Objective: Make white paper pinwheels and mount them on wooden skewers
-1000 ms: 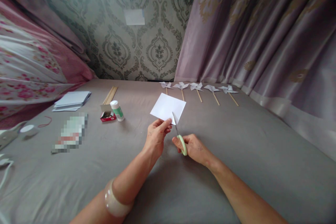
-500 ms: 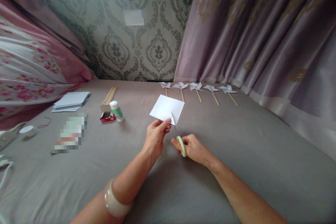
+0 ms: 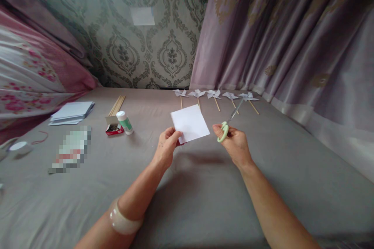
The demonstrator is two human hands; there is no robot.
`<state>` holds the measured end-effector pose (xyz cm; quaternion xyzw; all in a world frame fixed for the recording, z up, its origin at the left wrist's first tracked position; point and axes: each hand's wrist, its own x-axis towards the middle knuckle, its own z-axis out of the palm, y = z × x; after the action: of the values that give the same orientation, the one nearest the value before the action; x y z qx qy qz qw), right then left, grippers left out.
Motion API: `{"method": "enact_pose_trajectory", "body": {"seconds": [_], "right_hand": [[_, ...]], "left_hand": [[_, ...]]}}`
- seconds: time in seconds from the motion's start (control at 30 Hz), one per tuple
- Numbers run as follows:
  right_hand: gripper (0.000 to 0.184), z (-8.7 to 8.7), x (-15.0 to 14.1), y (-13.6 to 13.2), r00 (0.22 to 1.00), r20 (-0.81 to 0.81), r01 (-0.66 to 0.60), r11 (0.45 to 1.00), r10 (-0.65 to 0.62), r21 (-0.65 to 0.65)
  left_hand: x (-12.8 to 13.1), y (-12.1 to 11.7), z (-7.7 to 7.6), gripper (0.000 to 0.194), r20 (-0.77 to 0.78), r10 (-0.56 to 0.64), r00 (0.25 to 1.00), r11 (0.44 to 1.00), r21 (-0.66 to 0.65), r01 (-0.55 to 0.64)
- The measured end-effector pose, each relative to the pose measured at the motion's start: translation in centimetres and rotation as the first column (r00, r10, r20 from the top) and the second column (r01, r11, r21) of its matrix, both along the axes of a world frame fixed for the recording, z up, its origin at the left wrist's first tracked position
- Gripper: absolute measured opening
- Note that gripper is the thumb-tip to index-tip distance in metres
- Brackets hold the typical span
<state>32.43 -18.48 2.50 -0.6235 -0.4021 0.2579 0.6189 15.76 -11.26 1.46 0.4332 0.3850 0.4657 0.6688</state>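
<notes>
A square white sheet of paper (image 3: pixel 191 122) is pinched at its lower left corner by my left hand (image 3: pixel 168 146), thumb on top. A bit of something red shows under the paper beside my fingers; its kind is unclear. My right hand (image 3: pixel 235 144) grips the pale green handles of a pair of scissors (image 3: pixel 223 130). The blades point up and to the right, closed together and apart from the paper. Beyond the paper, several white paper pinwheels (image 3: pixel 214 94) on wooden sticks lie in a row.
To the left are a stack of white paper (image 3: pixel 71 111), wooden sticks (image 3: pixel 117 105), a red box (image 3: pixel 114 129) of small items and a white-and-green bottle (image 3: pixel 125 123). A blurred-out packet (image 3: pixel 71 148), a white round object (image 3: pixel 20 148) and a red cord (image 3: pixel 41 140) lie further left.
The scissors have come away from the paper and swung up to the right with my right hand. My left hand has turned the paper. The view has shifted slightly.
</notes>
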Motion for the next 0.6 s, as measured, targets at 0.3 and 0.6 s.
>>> {"method": "enact_pose_trajectory", "body": {"seconds": [0.3,0.6], "right_hand": [[0.043,-0.2,-0.6,0.2,0.983,-0.126,-0.147,0.987,0.137,-0.070],[0.040,-2.1,-2.2,0.8,0.971,-0.237,0.035,0.990,-0.002,0.136]], "left_hand": [[-0.1,0.0,0.0,0.012,-0.092,-0.047,0.995,0.995,0.087,0.055],[0.9,-1.8,-0.2,0.032,0.102,-0.196,0.975,0.976,-0.074,0.204]]}}
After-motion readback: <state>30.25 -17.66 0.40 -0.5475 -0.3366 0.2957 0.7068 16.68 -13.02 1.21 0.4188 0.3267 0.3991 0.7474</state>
